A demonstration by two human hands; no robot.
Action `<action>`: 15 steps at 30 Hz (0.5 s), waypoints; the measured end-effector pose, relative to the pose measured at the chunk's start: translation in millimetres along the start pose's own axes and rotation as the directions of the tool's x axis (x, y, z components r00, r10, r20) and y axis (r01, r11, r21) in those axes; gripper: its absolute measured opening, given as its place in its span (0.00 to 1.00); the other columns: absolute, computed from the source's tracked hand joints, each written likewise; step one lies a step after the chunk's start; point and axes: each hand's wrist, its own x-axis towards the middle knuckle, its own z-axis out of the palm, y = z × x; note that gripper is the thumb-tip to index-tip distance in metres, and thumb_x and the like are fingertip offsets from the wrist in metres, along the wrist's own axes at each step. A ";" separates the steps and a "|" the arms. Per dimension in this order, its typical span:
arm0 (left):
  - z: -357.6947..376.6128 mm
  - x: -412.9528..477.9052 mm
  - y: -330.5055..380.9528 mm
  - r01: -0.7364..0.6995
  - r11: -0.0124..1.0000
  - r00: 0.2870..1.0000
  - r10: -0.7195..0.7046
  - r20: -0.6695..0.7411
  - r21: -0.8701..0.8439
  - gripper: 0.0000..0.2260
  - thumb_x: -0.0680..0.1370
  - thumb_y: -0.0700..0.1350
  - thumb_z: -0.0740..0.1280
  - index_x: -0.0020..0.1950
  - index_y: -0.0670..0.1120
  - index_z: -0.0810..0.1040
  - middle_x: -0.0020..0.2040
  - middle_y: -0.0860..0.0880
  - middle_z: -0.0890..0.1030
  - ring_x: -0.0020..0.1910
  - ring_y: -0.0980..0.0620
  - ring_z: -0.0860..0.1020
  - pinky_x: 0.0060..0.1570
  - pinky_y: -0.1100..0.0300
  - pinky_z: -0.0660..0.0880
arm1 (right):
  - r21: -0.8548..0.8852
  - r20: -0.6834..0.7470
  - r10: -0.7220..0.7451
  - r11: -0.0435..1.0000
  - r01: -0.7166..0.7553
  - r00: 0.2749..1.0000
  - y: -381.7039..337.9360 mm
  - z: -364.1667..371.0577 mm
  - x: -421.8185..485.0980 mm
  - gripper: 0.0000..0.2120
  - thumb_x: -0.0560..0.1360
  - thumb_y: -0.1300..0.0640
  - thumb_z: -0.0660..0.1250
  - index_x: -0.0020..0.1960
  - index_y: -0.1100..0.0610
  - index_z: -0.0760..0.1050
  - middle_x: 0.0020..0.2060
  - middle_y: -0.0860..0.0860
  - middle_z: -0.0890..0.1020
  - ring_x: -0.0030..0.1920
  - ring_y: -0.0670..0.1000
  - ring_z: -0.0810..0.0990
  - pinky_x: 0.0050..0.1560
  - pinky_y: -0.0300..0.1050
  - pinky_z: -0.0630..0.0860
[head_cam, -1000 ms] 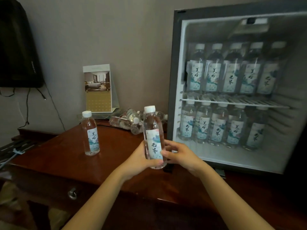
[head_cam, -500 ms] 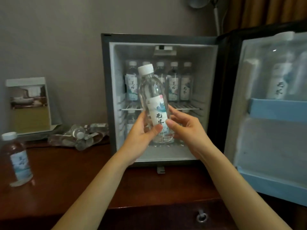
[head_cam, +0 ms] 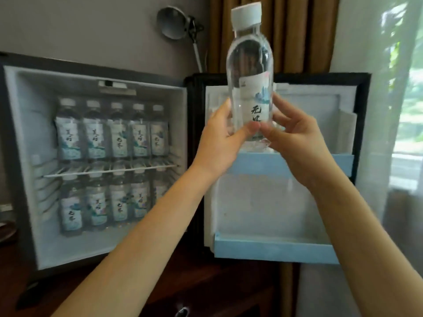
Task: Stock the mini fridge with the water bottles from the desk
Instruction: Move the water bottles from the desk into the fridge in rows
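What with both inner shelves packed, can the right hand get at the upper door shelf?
Probably yes: the right hand, gripping the bottle with the left hand, hovers right by the upper door shelf, nothing between.

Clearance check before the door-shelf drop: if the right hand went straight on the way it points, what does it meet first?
Probably the door's inner liner above the upper blue shelf; the bottle in the right hand would touch first. Depth unclear.

looks like hotel room: stocked mini fridge [head_cam: 25, 138] on wooden desk [head_cam: 206, 284], brown curtain [head_cam: 299, 33], sheer-covered window [head_cam: 409, 115].
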 end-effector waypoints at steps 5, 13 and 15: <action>51.8 43.2 3.4 0.054 0.995 0.999 -0.055 0.004 0.083 0.16 0.77 0.46 0.66 0.64 0.44 0.75 0.56 0.45 0.81 0.55 0.48 0.79 0.57 0.47 0.75 | -0.145 -0.071 -0.024 0.989 0.014 0.997 1.0 -54.0 16.3 0.23 0.75 0.60 0.66 0.68 0.50 0.68 0.53 0.49 0.83 0.54 0.48 0.81 0.54 0.43 0.78; 95.2 59.3 -12.5 0.067 0.911 0.997 -0.042 -0.070 0.408 0.12 0.76 0.48 0.67 0.56 0.45 0.80 0.47 0.48 0.83 0.45 0.52 0.79 0.41 0.62 0.74 | -0.134 -0.127 0.143 0.978 -0.159 0.982 45.4 -95.1 19.4 0.21 0.77 0.64 0.63 0.69 0.54 0.68 0.52 0.50 0.83 0.52 0.47 0.82 0.52 0.43 0.80; 96.0 58.3 -13.5 0.032 0.906 0.996 0.005 -0.087 0.421 0.11 0.75 0.47 0.68 0.56 0.45 0.81 0.46 0.47 0.84 0.44 0.51 0.81 0.45 0.57 0.77 | -0.125 -0.128 0.149 0.978 -0.165 0.980 49.5 -98.3 21.1 0.19 0.77 0.64 0.63 0.67 0.53 0.70 0.51 0.50 0.83 0.50 0.47 0.83 0.48 0.41 0.80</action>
